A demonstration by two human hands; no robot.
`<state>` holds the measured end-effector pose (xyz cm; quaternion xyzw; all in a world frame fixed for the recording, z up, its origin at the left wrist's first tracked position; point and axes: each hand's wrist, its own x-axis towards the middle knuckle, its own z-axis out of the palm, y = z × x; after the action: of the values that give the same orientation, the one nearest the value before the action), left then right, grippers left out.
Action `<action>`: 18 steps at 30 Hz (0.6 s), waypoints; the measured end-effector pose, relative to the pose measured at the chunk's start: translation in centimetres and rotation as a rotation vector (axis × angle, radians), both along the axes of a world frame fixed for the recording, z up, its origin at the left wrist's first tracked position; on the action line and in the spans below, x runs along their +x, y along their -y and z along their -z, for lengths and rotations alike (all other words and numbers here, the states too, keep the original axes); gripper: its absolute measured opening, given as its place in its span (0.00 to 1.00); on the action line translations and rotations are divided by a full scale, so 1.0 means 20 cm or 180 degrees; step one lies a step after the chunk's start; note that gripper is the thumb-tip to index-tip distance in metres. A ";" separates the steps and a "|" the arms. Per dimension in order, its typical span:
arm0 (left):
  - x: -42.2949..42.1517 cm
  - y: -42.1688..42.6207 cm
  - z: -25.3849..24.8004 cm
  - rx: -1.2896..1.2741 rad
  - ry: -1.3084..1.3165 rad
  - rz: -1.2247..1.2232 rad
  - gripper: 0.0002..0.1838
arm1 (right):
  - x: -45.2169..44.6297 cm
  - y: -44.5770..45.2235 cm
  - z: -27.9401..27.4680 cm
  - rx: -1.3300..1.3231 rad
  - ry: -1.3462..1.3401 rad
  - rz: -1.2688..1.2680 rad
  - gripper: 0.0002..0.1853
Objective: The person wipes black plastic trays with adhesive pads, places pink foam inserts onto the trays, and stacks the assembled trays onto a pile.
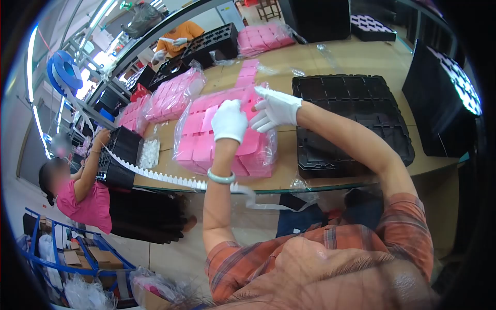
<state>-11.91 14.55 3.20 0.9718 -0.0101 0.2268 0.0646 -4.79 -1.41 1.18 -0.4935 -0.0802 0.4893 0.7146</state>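
My left hand [230,122], in a white glove, rests on a bagged stack of pink pieces [199,147], its fingers curled in at the stack's upper part. What those fingers hold is hidden. Just to its right, my right hand [276,109], also gloved, has its fingers apart over the stack's right side, beside a raised pink piece [249,98]. Whether it touches that piece is unclear. A pink strip [247,73] lies behind the stack. Black trays [351,124] are to the right of my right hand.
More bagged pink stacks [173,94] sit at the back left. A white toothed strip [155,174] runs along the front edge from a blue reel [64,73]. A person in pink [85,199] works at the left; another in orange [188,33] is behind. Black trays [439,103] stand at the right.
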 end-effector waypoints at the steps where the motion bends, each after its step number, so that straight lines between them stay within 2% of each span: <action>1: -0.04 0.03 -0.01 0.0106 0.0027 0.0086 0.12 | 0.02 -0.01 0.01 0.0127 -0.0046 0.0117 0.51; 3: -0.14 0.12 -0.02 0.0316 0.0086 0.0228 0.07 | 0.04 -0.03 0.01 0.0378 -0.0132 0.0322 0.55; 4: -0.20 0.17 -0.03 0.0240 0.0145 0.0289 0.06 | 0.06 -0.06 0.03 0.0161 -0.0298 0.0943 0.46; 7: -0.35 0.31 -0.02 0.0149 0.0208 0.0443 0.07 | 0.12 -0.04 0.17 0.0699 0.0400 0.1233 0.27; 8: -0.40 0.36 -0.03 0.0109 0.0081 0.0521 0.10 | 0.04 0.02 0.10 0.0529 0.0653 0.1402 0.13; 9: -0.45 0.40 -0.05 0.0065 -0.0041 0.0603 0.12 | 0.00 0.07 0.08 0.0450 0.0866 0.1382 0.12; 12: -0.61 0.42 -0.09 -0.0373 0.0192 0.1585 0.26 | -0.14 0.28 -0.01 0.0088 0.1463 0.1337 0.13; 15: -0.71 0.28 -0.12 -0.0836 0.0369 0.1380 0.31 | -0.30 0.54 -0.09 -0.0202 0.1679 0.1184 0.17; 17: -0.66 0.14 -0.12 -0.1494 0.0478 0.0563 0.36 | -0.44 0.70 -0.17 -0.0529 0.1601 0.1198 0.18; 18: -0.59 0.07 -0.09 -0.1769 0.0598 0.0425 0.36 | -0.49 0.77 -0.18 -0.0558 0.1635 0.1208 0.19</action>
<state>-23.75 13.19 4.90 0.8888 -0.0174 0.3050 0.3417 -14.51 -16.86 4.75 -0.6665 -0.1219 0.2120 0.7042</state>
